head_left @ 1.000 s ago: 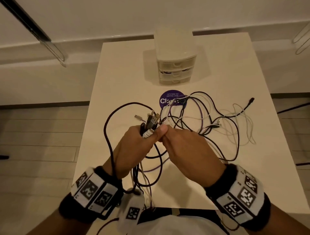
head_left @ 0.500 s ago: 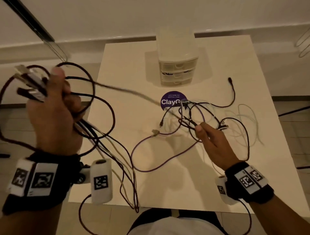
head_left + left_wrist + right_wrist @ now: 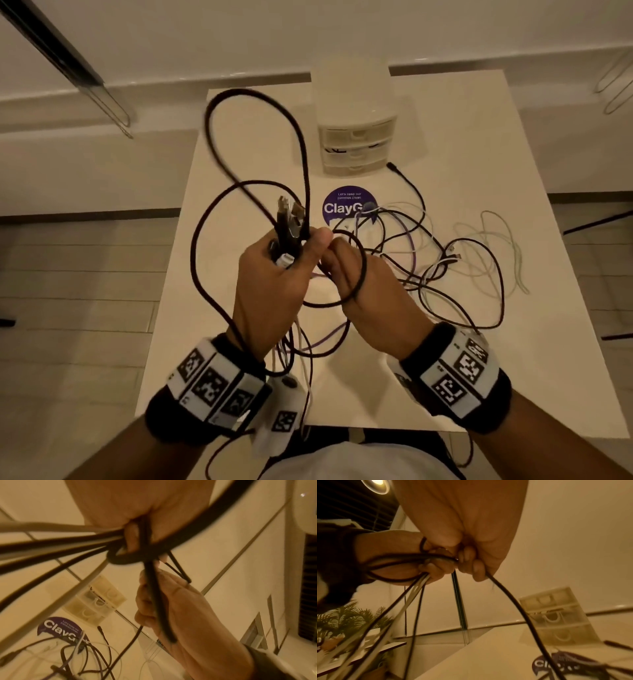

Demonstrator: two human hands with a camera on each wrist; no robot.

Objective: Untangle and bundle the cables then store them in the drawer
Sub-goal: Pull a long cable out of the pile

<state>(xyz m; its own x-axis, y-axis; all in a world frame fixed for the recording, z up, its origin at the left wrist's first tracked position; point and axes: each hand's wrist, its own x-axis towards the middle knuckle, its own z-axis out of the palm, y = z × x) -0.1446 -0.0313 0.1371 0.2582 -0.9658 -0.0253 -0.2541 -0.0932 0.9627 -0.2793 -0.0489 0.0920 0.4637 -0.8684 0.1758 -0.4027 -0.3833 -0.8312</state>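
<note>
Gripping a bunch of cable ends [image 3: 289,219], the left hand [image 3: 274,284] meets the right hand [image 3: 363,294], which pinches one black cable [image 3: 359,274]; the tangle [image 3: 428,253] lies right on the table [image 3: 239,164], near the closed drawers [image 3: 356,144] at the far edge; the right wrist view shows a plant [image 3: 347,616].

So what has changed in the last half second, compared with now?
The left hand, gripping the cable ends, came back from the far left to the middle. The right hand left the tangle on the table and now pinches a black cable beside it. The drawer unit stayed shut.
</note>
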